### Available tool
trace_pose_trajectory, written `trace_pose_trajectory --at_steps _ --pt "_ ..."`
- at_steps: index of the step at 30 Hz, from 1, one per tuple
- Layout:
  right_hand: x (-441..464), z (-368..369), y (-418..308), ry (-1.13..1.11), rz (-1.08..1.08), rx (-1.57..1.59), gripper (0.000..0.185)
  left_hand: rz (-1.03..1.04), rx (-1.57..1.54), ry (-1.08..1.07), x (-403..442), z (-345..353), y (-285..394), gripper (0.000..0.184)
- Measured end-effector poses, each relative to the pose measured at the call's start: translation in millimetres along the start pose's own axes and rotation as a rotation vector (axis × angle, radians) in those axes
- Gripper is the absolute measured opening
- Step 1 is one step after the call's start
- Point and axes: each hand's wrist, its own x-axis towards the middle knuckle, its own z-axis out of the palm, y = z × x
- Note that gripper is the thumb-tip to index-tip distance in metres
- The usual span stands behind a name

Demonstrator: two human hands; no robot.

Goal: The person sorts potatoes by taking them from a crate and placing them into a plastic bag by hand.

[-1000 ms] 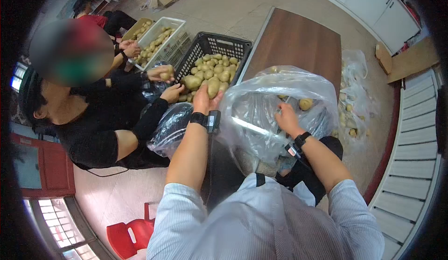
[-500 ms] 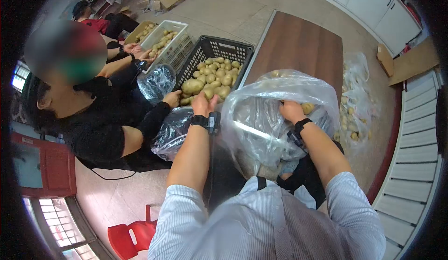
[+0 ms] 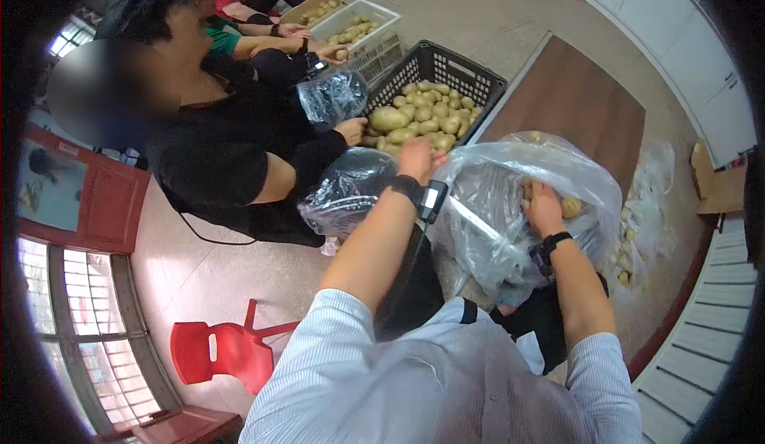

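My left hand (image 3: 419, 159) reaches to the near edge of a black plastic crate (image 3: 460, 61) heaped with potatoes (image 3: 422, 109). Its fingers are apart, close to the nearest potatoes, and no potato shows in them. My right hand (image 3: 545, 209) is inside the mouth of a large clear plastic bag (image 3: 486, 233) in front of me. Its fingers curl over a potato (image 3: 527, 188), partly hidden by them. Another potato (image 3: 571, 207) lies in the bag just right of that hand.
A co-worker in black sits at left, one hand (image 3: 351, 131) at the crate. Dark plastic bags (image 3: 351, 181) lie between us. A brown tabletop (image 3: 578, 97) extends ahead. Bagged potatoes (image 3: 629, 245) lie on the floor at right. A white crate (image 3: 390, 20) and red chair (image 3: 239, 352) stand left.
The view has swung left, so the scene sits further right. My left hand stays by the crate's near edge. In the bag, a potato now shows at my right fingertips.
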Motion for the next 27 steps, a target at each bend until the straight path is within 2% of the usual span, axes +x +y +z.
trace_pose_trajectory --at_steps 2,4,9,11,14,16,17,19,20,22,27 --pt "-8.7 -3.0 -9.2 0.035 0.047 -0.016 0.051 0.191 0.197 -0.098 -9.7 9.3 14.8 0.022" --pt "-12.5 -8.3 -22.1 -0.001 0.091 -0.004 0.053 -0.264 -0.070 0.082 -30.8 33.1 45.8 0.018" --pt "-25.8 11.1 -22.2 -0.069 0.124 -0.062 0.049 -0.292 -0.054 0.016 -28.8 30.9 41.7 0.013" --pt "-34.0 -0.3 -30.9 -0.121 0.144 -0.012 0.047 -0.356 0.033 -0.116 -31.4 29.3 45.0 0.037" --pt "-40.6 18.6 -23.3 -0.035 0.106 0.060 0.048 -0.373 0.061 -0.157 -28.6 27.6 39.7 0.034" --pt "-44.9 23.2 -21.3 0.096 0.025 0.183 0.049 -0.392 0.073 -0.200 -28.8 28.6 39.7 0.033" --pt "-47.1 22.9 -22.5 0.096 0.036 0.181 0.049 -0.412 0.089 -0.205 -31.8 31.0 42.1 0.032" --pt "-45.5 22.5 -30.5 0.040 0.199 0.416 0.050 -0.435 0.103 -0.220 -35.4 35.8 46.4 0.031" --pt "-44.0 20.3 -35.1 0.042 0.205 0.411 0.050 -0.442 0.144 -0.240 -36.1 36.9 48.0 0.031" --pt "-40.1 17.9 -41.5 0.011 0.286 0.599 0.051 -0.448 0.181 -0.258 -39.0 40.9 49.5 0.030" --pt "-26.5 14.9 -55.2 -0.023 0.251 0.893 0.049 -0.455 0.262 -0.296 -48.7 44.6 53.0 0.027"
